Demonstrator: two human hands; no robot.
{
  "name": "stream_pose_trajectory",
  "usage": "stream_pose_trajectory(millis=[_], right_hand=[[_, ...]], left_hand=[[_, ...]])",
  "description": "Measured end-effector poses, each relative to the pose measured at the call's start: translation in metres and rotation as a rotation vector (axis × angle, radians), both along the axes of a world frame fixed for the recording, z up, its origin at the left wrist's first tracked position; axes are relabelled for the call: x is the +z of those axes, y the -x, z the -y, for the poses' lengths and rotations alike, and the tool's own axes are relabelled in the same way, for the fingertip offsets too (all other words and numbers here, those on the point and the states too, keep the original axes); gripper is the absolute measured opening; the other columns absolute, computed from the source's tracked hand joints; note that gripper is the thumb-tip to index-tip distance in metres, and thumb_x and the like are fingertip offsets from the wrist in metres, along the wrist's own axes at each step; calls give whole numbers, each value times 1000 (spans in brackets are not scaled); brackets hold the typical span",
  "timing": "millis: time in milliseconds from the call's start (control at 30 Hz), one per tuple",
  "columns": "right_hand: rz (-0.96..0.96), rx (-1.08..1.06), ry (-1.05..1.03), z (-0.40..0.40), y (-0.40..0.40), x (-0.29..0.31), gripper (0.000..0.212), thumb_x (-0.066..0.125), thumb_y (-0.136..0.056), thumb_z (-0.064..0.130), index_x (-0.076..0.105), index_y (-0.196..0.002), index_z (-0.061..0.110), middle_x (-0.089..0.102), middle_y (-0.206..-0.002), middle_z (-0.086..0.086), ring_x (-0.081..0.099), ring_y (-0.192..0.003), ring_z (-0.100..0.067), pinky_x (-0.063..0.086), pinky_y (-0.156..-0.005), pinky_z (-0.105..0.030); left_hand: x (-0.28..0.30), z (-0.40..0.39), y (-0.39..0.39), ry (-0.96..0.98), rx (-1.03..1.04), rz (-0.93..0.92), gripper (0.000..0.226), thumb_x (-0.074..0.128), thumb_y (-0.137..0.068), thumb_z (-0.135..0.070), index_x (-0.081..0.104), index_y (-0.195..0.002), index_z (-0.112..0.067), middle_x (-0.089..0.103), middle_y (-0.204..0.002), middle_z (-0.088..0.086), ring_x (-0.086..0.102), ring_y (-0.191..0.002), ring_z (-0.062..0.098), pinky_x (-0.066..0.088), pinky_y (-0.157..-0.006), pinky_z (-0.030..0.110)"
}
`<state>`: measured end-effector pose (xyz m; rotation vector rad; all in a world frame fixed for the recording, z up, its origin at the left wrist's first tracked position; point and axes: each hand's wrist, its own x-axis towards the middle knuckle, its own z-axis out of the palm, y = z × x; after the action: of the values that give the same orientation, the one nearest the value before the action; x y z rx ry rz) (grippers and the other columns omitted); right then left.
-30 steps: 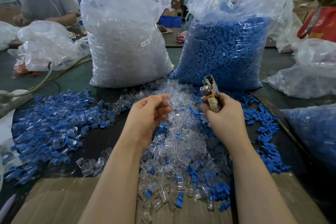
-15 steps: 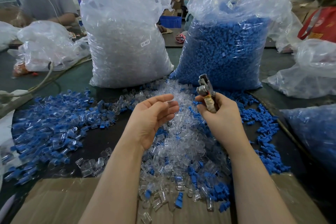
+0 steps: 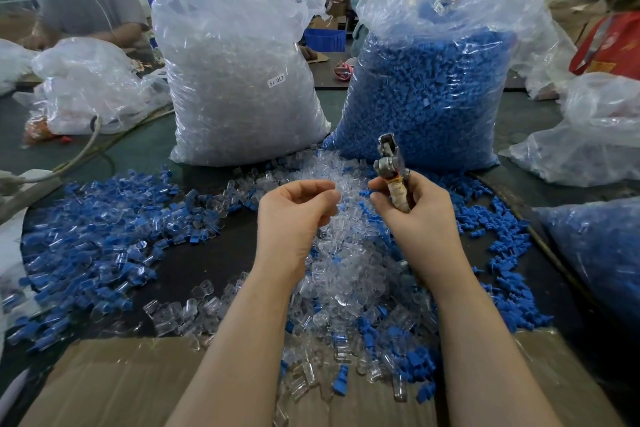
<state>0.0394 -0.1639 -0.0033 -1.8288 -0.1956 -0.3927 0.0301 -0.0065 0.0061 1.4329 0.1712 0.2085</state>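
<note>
Moved: left hand (image 3: 294,222) has been brought rightward toward the right hand (image 3: 419,222), so the gap between them is narrower than a second ago; the tool (image 3: 390,163) has been tipped slightly to the left.
Left fingers (image 3: 325,199): curled, with thumb and forefinger close together at the tips. Whether a clear cap is pinched there cannot be told against the clear heap behind.
Right fingers (image 3: 424,192): clamped round the taped handle of the tool, with its metal head held upright.
Tool position: held in the air over the far end of the caps (image 3: 349,274), in front of the blue bag (image 3: 426,90), near the left fingertips but apart from them.
Stock: caps are heaped on the bench (image 3: 214,253) between the forearms, plugs (image 3: 502,236) are spread to the right, and joined pieces (image 3: 97,243) lie in a drift to the left.
Step judged: one small part is being brought to the tool head for pressing.
Done well: the part should be presented square to the head and held by its sides, so that fingertips are kept out of the closing metal. The tool should be kept steady and only the part moved.
Risk: a clear part is easily dropped into the heap and lost to sight, so a light but firm pinch is called for.
</note>
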Motion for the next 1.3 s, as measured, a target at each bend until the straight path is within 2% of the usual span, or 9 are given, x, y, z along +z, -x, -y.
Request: stream_pose_trajectory(millis=[67,233,333,500,867,1167,1300], right_hand=[[6,-9,16,-1,0,0,22,71,-88,13,66,-84,34,71,-83,16,66,-79,0,51,-72,-14],[18,-26,52,-3,1,1,20,74,-85,14,65,-87,32,71,-85,6,67,-83,-13,56,-82,-44],[24,-41,69,-3,0,2,14,74,-85,16,66,-91,25,70,-85,1,66,-85,-21,54,-82,-51],[43,-56,113,-4,0,3,12,74,-83,17,65,-91,16,68,-79,1,65,-80,-23,53,-79,-52],[80,-71,142,-7,1,3,10,70,-81,20,65,-89,21,68,-76,8,65,-75,-16,53,-73,-49],[40,22,134,-5,3,3,9,65,-86,18,63,-94,21,69,-85,3,65,-83,-22,54,-78,-52],[30,44,124,-6,3,3,7,65,-87,17,63,-93,20,69,-85,0,65,-84,-24,54,-78,-53]], left_hand=[[-1,4,1,-22,-6,12,8,77,-80,-6,74,-80,-13,73,-70,3,70,-66,13,52,-59,18],[0,10,3,-20,-8,7,6,76,-81,-4,73,-85,-7,74,-71,6,73,-68,14,54,-59,19],[1,12,3,-9,-17,6,7,77,-81,-4,73,-86,-6,75,-71,7,73,-68,15,55,-59,20],[1,13,4,-31,-20,7,5,77,-80,-6,74,-84,-8,75,-72,6,74,-71,16,55,-60,21],[1,16,4,-116,-36,62,9,78,-80,-4,73,-77,-12,74,-69,7,73,-68,18,57,-60,23],[-3,14,3,-187,-8,103,10,80,-78,-9,74,-76,-16,74,-68,2,73,-68,14,55,-66,26],[-4,14,2,-225,30,113,9,82,-78,-15,73,-77,-14,73,-67,0,72,-66,13,59,-69,31]])
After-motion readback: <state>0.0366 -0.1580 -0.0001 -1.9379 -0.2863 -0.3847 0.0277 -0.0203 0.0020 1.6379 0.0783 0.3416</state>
